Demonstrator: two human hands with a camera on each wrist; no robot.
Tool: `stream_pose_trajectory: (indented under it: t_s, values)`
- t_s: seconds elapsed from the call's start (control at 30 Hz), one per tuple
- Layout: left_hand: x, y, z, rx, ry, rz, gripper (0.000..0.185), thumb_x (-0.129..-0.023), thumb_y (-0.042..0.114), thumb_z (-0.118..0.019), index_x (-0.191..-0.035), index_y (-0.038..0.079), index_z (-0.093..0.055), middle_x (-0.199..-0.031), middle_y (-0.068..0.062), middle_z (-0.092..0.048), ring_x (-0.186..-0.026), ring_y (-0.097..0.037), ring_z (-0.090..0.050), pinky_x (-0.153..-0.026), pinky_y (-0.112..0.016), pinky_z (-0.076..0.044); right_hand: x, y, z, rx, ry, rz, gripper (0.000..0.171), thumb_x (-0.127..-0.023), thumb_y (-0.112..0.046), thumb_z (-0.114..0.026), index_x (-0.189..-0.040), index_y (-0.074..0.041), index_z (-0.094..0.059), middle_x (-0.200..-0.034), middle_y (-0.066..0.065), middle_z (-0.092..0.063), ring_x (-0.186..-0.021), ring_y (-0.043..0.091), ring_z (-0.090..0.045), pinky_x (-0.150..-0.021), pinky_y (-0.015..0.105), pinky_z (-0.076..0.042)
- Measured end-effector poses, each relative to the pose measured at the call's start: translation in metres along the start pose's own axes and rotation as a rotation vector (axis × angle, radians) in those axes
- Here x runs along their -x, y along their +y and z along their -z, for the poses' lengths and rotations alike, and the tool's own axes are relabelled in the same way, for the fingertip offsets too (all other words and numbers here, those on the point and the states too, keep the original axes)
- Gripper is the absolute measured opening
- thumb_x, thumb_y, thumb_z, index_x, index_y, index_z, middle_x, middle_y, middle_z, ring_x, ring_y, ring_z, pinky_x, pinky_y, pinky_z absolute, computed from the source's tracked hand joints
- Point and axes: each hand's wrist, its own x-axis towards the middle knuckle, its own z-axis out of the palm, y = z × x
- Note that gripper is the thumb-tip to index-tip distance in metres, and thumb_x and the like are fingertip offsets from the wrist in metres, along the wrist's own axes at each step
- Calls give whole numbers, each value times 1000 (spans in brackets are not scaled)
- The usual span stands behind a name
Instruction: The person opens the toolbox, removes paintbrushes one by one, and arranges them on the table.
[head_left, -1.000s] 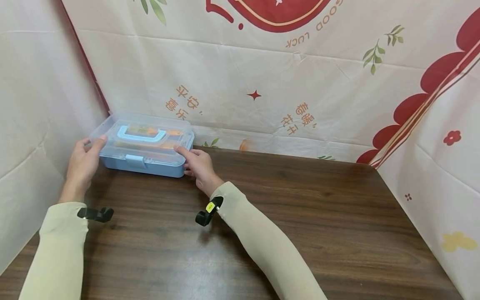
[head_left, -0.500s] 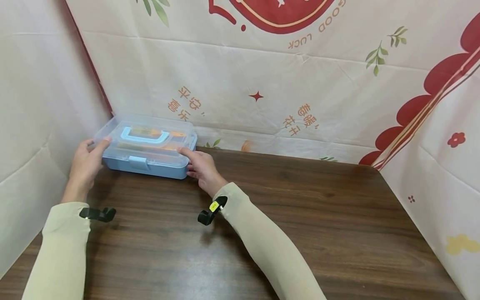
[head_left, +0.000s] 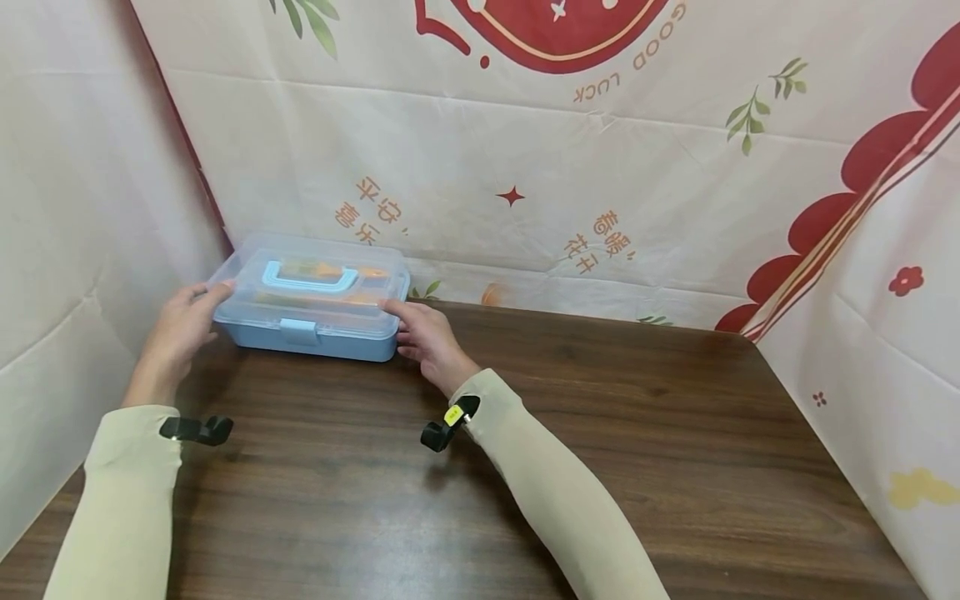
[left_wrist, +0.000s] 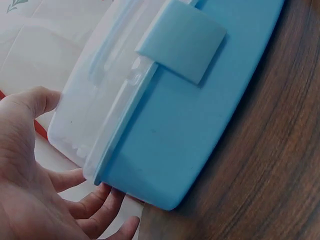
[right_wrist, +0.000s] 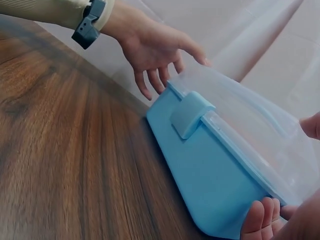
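A blue plastic storage box (head_left: pixel 337 343) with a clear lid (head_left: pixel 337 315) sits at the far left of the table. The lid carries a light blue carry handle (head_left: pixel 311 285), and a latch (left_wrist: pixel 185 42) is fastened on the front. Orange and yellowish items (head_left: pixel 360 298) show blurred through the lid. My left hand (head_left: pixel 176 333) is at the box's left end, thumb at the lid's edge and fingers spread loosely beside the end wall. My right hand (head_left: pixel 435 337) grips the right end, thumb on the lid and fingers curled against the side wall.
The brown wooden table (head_left: pixel 600 442) stretches to the right and toward me. Behind the box hangs a printed cloth (head_left: pixel 480 150), with a pale side cloth (head_left: pixel 67 217) at the left. Black wrist devices (head_left: pixel 450 423) sit on both sleeves.
The box has slid a little to the right, together with my right hand. My left hand has barely moved, and its thumb now lies nearer the lid's edge.
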Motion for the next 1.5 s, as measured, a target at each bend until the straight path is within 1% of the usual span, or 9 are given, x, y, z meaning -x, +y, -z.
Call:
stream_pose_trajectory:
  t_s: [0.17,0.3,0.43,0.53,0.7,0.93,1.2,1.37,1.5]
  values:
    - [-1,4,-4,-24,-60,-23,98,-111,66,-41,-170,-9,-18,-173,-37,-22,-153,-55,-31,-121,-74,-31,0,-3,14,4,6,-20,58,-88,-37,-91,-138,-12,-74,-110,6,-68,-90,18,-63,-81,32,-58]
    - [-1,7,-6,-45,-117,-22,100,-111,67,-40,-170,-10,-14,-172,-40,-18,-153,-59,-29,-121,-76,-29,0,-5,25,-4,-1,-36,58,-89,-36,-90,-139,-11,-72,-110,6,-67,-90,18,-63,-81,31,-57]
    - [-1,12,-10,-72,-166,-24,102,-111,68,-40,-170,-10,-12,-173,-39,-16,-152,-59,-30,-122,-75,-29,2,-6,37,-11,-10,-43,62,-92,-35,-89,-145,-10,-68,-109,5,-65,-89,18,-61,-83,31,-56]
    - [0,15,-13,-84,-200,-28,103,-111,68,-40,-170,-10,-11,-173,-39,-18,-151,-58,-33,-122,-73,-30,3,-7,45,-22,-14,-45,63,-93,-34,-88,-147,-9,-66,-111,6,-63,-89,18,-60,-87,33,-55]
    - [2,21,-20,-100,-252,-30,103,-111,68,-41,-170,-10,-11,-171,-39,-21,-150,-58,-34,-124,-71,-30,5,-9,60,-37,-16,-47,61,-94,-33,-87,-145,-8,-66,-116,8,-66,-90,18,-61,-89,34,-54]
    - [6,31,-33,-135,-299,-43,101,-111,68,-44,-169,-9,-17,-169,-36,-28,-146,-55,-38,-124,-71,-30,9,-10,82,-51,-15,-35,61,-96,-32,-85,-145,-6,-63,-109,6,-65,-89,19,-59,-85,31,-52]
    - [6,37,-47,-184,-353,-44,106,-109,71,-45,-170,-9,-15,-168,-37,-32,-148,-53,-42,-124,-69,-31,14,-14,105,-65,-16,-27,54,-98,-30,-83,-142,-8,-61,-104,3,-66,-81,16,-58,-78,28,-51]
    - [8,42,-60,-188,-367,-59,106,-108,72,-49,-170,-9,-18,-164,-36,-38,-143,-51,-48,-123,-67,-35,16,-16,122,-80,-3,-40,52,-99,-31,-81,-141,-9,-59,-106,3,-67,-85,16,-60,-78,28,-50]
    - [10,47,-70,-186,-380,-77,106,-108,72,-51,-171,-7,-19,-162,-35,-42,-141,-51,-52,-122,-67,-36,20,-18,137,-90,-5,-50,50,-100,-30,-79,-141,-9,-58,-104,3,-68,-89,16,-61,-82,30,-50]
